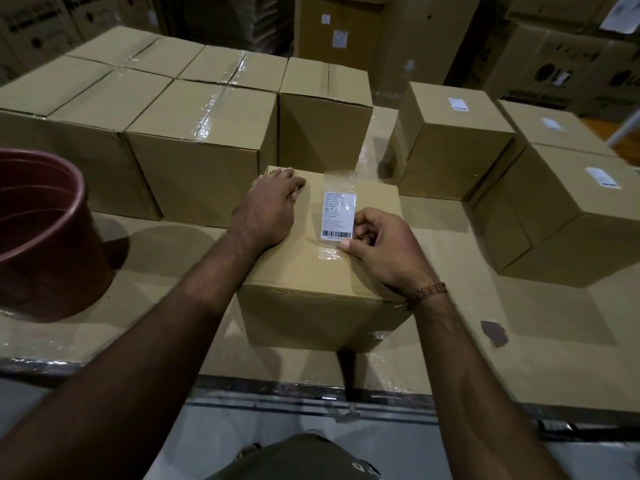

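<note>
Noting left hand (273, 209) flat on the far-left top of the box (294, 271), fingers relaxed and straight, I judge it is steadying the box. Right hand (381, 247) has its fingers curled, thumb and forefinger pinching the lower right corner of the barcode label (338, 216). The label lies over the taped top seam, probably being aligned before it is pressed down.

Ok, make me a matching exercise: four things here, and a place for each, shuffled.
1. label
2. bucket
3. left hand
4. bracelet

A. dark red, far left
B. worn just behind the right hand
C. on the box top, along the tape
D. flat on the box's far left corner

Pairs: 1-C, 2-A, 3-D, 4-B
</note>
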Motion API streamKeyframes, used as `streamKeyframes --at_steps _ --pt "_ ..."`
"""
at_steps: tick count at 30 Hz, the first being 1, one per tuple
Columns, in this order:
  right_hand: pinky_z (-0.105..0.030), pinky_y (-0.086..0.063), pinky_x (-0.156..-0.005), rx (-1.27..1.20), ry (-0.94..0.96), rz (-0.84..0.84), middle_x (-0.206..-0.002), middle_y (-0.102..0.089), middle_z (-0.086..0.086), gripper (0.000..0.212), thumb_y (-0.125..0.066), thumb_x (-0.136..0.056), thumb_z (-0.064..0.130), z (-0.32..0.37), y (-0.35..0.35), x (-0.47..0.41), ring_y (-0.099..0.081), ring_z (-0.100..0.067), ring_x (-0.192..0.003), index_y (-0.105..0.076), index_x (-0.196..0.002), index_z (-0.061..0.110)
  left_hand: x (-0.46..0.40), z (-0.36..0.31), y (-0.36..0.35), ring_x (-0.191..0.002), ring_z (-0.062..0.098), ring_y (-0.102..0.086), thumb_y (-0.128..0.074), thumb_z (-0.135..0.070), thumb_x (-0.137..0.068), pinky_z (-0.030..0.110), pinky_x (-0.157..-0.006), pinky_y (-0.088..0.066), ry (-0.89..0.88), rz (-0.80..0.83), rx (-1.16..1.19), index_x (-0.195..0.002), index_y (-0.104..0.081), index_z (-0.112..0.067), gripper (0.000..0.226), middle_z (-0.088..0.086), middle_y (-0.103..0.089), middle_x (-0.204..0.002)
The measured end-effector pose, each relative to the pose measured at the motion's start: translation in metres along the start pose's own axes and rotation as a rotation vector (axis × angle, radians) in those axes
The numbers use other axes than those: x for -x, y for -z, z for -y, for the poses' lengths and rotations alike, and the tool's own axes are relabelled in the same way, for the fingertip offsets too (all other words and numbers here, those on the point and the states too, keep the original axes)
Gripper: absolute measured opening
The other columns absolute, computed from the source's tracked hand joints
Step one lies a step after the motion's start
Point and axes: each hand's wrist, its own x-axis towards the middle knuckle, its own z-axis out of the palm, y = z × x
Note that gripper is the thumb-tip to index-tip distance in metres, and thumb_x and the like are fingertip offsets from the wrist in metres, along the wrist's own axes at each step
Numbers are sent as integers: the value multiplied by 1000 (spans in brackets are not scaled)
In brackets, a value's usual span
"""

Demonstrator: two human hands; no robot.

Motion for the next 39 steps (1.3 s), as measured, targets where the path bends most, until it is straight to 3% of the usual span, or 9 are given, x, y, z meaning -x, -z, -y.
streamKeyframes --at_steps 4,7,12,17,26,32,36,39 --pt "-20 -50 -67 -49 -2 21 -87 -71 5 29 -87 -86 18 -1 1 -1 -48 -2 -67 -76 -112 24 0 1 -1 -150 26 -38 -39 -28 -110 52 -125 -26 -8 -6 9 -146 -57 -24 40 5 -47 -159" --pt "-23 -51 -69 -86 -9 18 -93 -77 -1 27 -88 -85 16 -2 1 -1 -50 -2 -66 -77 -109 23 0 1 0 -149 26 -39 -39 -28 -110 52 -125 -26 -9 -10 10 -145 -57 -23 39 5 -48 -158" --pt "-22 -54 -72 -98 1 21 -94 -78 4 28 -87 -86 15 -1 2 1 -54 -1 -69 -77 -111 22 0 2 -1 -149 25 -39 -39 -28 -110 52 -126 -26 -18 -9 8 -145 -57 -24 39 5 -48 -158" --pt "-14 -51 -70 -114 29 39 -98 -80 0 26 -85 -88 12 2 5 4 -56 3 -68 -78 -111 18 0 2 -1 -149 27 -39 -40 -27 -109 54 -124 -27 -8 -6 7 -145 -57 -25 40 4 -48 -159" --pt "-31 -61 -86 -191 23 51 -102 -80 -1 24 -81 -91 7 3 7 8 -69 -12 -84 -76 -113 15 0 0 0 -150 26 -38 -40 -25 -110 53 -125 -26 1 -1 5 -147 -56 -25 40 4 -46 -160" --pt "-28 -54 -75 -84 43 24 -96 -77 2 24 -81 -92 16 0 3 6 -56 -5 -73 -78 -114 25 1 -1 0 -149 26 -39 -41 -22 -110 48 -127 -24 -11 -15 -2 -147 -56 -22 40 5 -46 -160" --pt "-25 -56 -92 -57 44 -2 -115 -75 16 30 -72 -99 25 5 -6 15 -67 2 -103 -71 -128 31 1 -2 1 -151 25 -37 -39 -21 -110 48 -128 -22 -10 -12 -7 -147 -56 -22 41 5 -45 -161" --pt "-26 -56 -93 -20 70 -46 -120 -71 15 26 -68 -102 29 8 -11 18 -65 0 -108 -70 -128 30 0 -2 2 -151 24 -36 -39 -22 -110 48 -128 -21 -12 -6 -8 -148 -55 -23 41 5 -44 -162"
